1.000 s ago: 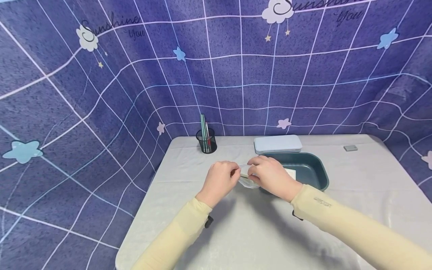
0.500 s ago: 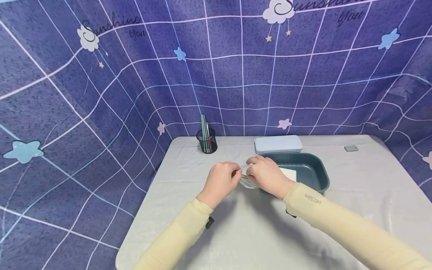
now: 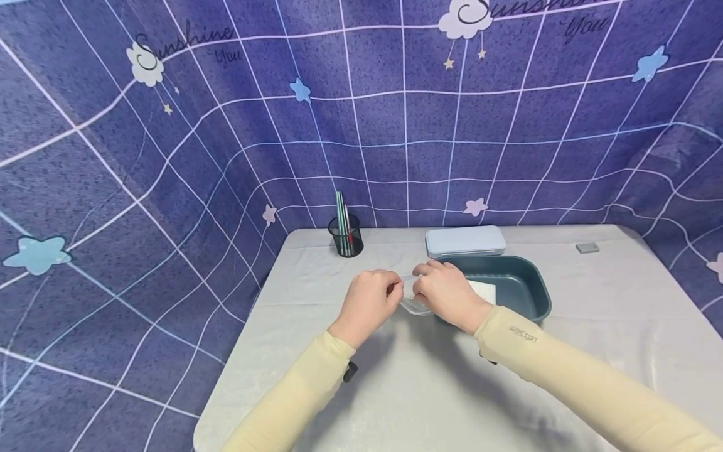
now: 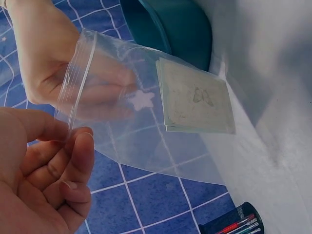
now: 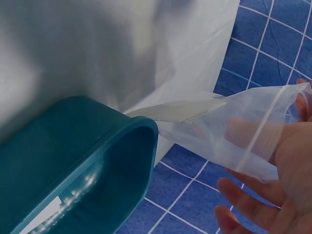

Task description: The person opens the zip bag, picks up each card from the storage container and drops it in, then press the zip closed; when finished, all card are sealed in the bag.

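- A clear zip bag [image 4: 151,151] hangs between the two hands above the table [image 3: 452,402], just beside the left end of a teal tray; a thin stack of pale cards [image 4: 192,100] lies inside it, the front one bearing a small dark mark.
- The left hand [image 3: 367,306] grips the zip edge, its thumb and fingers pinching one corner of the bag's mouth.
- The right hand [image 3: 454,298] is at the mouth too, its fingers bent, some showing through the film; I cannot tell whether they pinch it.
- The teal tray [image 3: 540,285] sits on the table behind the right hand, which, with its forearm, covers the tray's near left part from the head view.
- A white piece [image 3: 487,291] lies inside the tray, partly hidden by that hand.
- A light blue case [image 3: 465,241] lies flat just behind the tray.
- A black mesh cup [image 3: 349,247] stands upright near the back left of the table, holding green pencils [image 3: 341,213] and something red.
- A small grey block [image 3: 587,248] lies at the back right, well apart from the hands.
- A blue gridded curtain [image 3: 373,157] hangs behind the table.
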The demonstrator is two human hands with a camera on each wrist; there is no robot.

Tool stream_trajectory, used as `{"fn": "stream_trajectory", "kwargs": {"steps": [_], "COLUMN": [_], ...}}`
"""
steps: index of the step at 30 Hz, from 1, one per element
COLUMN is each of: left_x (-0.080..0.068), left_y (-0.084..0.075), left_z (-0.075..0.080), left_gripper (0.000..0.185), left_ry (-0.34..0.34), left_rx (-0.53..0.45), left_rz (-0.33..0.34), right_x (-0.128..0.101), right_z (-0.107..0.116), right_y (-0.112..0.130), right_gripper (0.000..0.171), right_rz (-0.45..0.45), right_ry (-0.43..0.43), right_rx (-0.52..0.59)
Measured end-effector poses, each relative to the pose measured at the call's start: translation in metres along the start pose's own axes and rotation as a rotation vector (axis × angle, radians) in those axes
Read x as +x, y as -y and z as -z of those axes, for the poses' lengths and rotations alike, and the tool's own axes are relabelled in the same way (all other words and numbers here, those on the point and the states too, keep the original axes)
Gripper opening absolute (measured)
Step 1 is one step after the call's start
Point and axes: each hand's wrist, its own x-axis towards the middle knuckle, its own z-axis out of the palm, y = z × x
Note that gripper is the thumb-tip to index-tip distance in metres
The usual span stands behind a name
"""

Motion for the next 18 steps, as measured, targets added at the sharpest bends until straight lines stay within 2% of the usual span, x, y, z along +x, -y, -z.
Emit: {"fn": "stream_trajectory", "kwargs": {"steps": [7, 18], "left_x": [0.002, 0.002], "left_y": [0.001, 0.001], "left_z": [0.0, -0.001], "left_gripper": [0.013, 0.014], "left_ry": [0.012, 0.003], "left_rx": [-0.003, -0.004], "left_rz": [0.014, 0.016], "right_x": [-0.004, -0.007], "right_z": [0.009, 0.048], "right_y": [-0.003, 0.001], "right_gripper": [0.018, 0.011], "right_rz": [0.016, 0.105], "right_ry": [-0.017, -0.158], "right_rx": [0.022, 0.089]}}
